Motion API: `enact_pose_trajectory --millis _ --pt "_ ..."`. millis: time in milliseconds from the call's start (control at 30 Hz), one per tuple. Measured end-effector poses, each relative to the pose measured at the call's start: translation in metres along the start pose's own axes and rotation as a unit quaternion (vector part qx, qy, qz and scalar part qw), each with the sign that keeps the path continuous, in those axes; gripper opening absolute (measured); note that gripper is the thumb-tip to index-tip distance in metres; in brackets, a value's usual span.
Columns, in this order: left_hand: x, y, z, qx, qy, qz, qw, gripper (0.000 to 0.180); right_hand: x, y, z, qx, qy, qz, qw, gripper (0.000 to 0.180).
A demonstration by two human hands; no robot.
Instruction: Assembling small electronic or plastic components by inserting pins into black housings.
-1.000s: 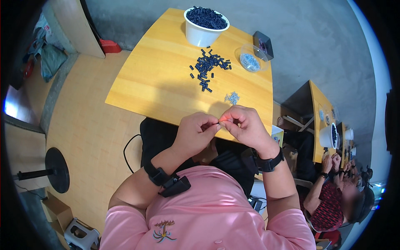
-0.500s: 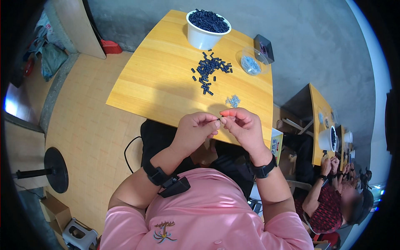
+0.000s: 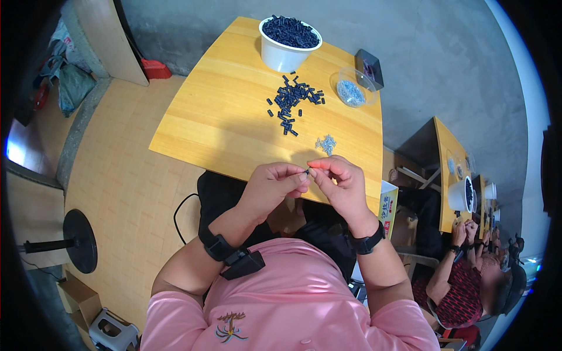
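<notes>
At the table's near edge, my left hand pinches a small black tubular piece between thumb and fingertips. My right hand meets it there, thumb and forefinger closed at the same spot. Whatever the right fingertips grip is too small to make out, and the fingers hide most of the black piece. Just beyond the hands lies a little pile of small silvery metal parts. Farther off, many loose black tubular pieces are scattered on the wooden table.
A white bucket heaped with black pieces stands at the far edge. To its right are a clear round tub of silvery parts and a dark box. Another person works at a table on the right.
Both hands have lowered slightly toward me, still pinched together at the fingertips. The things on the table look the same.
</notes>
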State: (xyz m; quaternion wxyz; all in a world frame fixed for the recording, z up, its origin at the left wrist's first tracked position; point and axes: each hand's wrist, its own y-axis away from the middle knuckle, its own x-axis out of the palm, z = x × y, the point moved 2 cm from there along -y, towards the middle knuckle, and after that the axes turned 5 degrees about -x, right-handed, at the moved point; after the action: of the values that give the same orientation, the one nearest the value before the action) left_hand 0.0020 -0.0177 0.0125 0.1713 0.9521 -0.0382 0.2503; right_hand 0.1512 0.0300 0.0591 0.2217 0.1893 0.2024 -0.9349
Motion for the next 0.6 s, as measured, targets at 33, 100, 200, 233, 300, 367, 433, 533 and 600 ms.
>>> enact_pose_trajectory --millis 33,100,200,233,300,367,433,533,600 --pt "0.000 -0.001 0.001 -0.017 0.019 -0.001 1.000 0.020 0.000 0.001 0.001 -0.007 0.019 -0.001 1.000 0.016" --pt "0.001 -0.002 0.001 -0.032 0.038 -0.002 0.999 0.019 0.003 0.003 0.000 -0.021 0.023 0.002 1.000 0.021" --pt "0.003 -0.003 -0.002 -0.067 0.083 -0.017 0.994 0.017 0.008 0.005 0.007 -0.048 0.056 0.008 0.997 0.030" --pt "0.005 -0.002 -0.003 -0.074 0.094 -0.015 0.993 0.017 0.010 0.005 0.010 -0.059 0.086 0.010 0.994 0.035" --pt "0.007 -0.002 -0.002 -0.080 0.105 -0.013 0.991 0.017 0.013 0.008 0.006 -0.072 0.111 -0.001 0.991 0.037" --pt "0.008 -0.003 0.004 -0.090 0.121 -0.015 0.988 0.016 0.016 0.010 0.002 -0.086 0.136 -0.013 0.987 0.039" --pt "0.010 -0.004 0.010 -0.087 0.138 -0.015 0.987 0.016 0.017 0.011 0.001 -0.123 0.190 -0.041 0.973 0.039" --pt "0.014 -0.003 0.015 -0.079 0.158 -0.023 0.984 0.015 0.020 0.011 0.001 -0.140 0.230 -0.057 0.961 0.039" --pt "0.014 -0.003 0.017 -0.073 0.160 -0.032 0.984 0.015 0.020 0.011 0.001 -0.142 0.234 -0.061 0.960 0.039"
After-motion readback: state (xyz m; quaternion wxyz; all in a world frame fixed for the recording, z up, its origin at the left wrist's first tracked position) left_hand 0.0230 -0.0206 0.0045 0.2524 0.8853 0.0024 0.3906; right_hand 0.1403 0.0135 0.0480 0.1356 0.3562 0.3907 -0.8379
